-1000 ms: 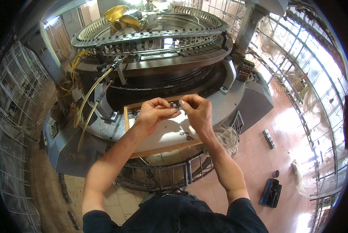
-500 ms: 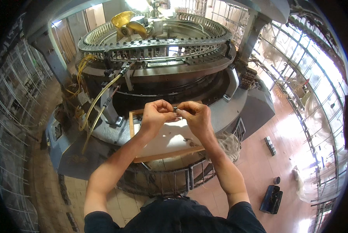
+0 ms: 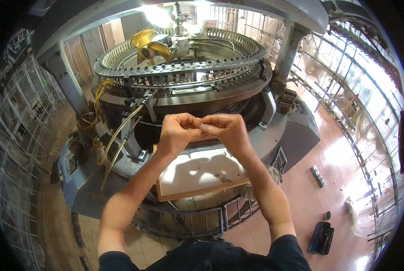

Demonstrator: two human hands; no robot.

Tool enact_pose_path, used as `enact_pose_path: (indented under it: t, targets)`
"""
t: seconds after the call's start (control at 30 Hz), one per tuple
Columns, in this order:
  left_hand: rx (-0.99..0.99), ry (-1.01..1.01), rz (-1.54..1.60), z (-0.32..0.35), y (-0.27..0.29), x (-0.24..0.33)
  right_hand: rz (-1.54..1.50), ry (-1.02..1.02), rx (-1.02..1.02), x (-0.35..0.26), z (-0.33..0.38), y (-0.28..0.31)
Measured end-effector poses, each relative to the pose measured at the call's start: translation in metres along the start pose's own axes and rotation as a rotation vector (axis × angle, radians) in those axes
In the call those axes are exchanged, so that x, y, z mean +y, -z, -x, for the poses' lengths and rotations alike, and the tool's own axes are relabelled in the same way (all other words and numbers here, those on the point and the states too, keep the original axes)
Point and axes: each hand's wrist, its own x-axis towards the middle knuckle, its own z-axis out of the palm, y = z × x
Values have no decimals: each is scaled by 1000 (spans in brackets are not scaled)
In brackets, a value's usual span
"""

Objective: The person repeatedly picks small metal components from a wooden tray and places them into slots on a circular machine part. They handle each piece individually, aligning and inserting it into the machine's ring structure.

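My left hand (image 3: 176, 134) and my right hand (image 3: 228, 132) meet fingertip to fingertip above a shallow tray. Both are closed in a pinch around a small grey piece (image 3: 202, 124), mostly covered by the fingers; its exact kind cannot be made out. Below them lies the wooden-framed tray (image 3: 204, 193) with a white bottom, in the shadow of my hands. Several tiny loose bits (image 3: 218, 176) lie on its white bottom, and a row of dark small parts runs along its far side, partly behind my hands.
Beyond the tray stands a large round knitting machine (image 3: 184, 101) with a yellow fan (image 3: 150, 46). Yellow hoses (image 3: 123, 131) hang at the left. On the floor at right are an open dark case (image 3: 320, 238), a small cup-like container (image 3: 326, 215) and a metal block (image 3: 317, 176).
The view has tilted, so the machine and tray sit lower in the picture. My hands have drawn closer together around the small piece, covering more of it.
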Motion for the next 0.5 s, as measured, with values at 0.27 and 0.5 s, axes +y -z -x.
enact_pose_path:
  t: [0.27,0.5]
  targets:
    - [100,-81,-111,-58,0,53,-26,106,-140,-32,-78,26]
    - [197,-77,-194,-83,3,54,-128,68,-201,-21,-123,31]
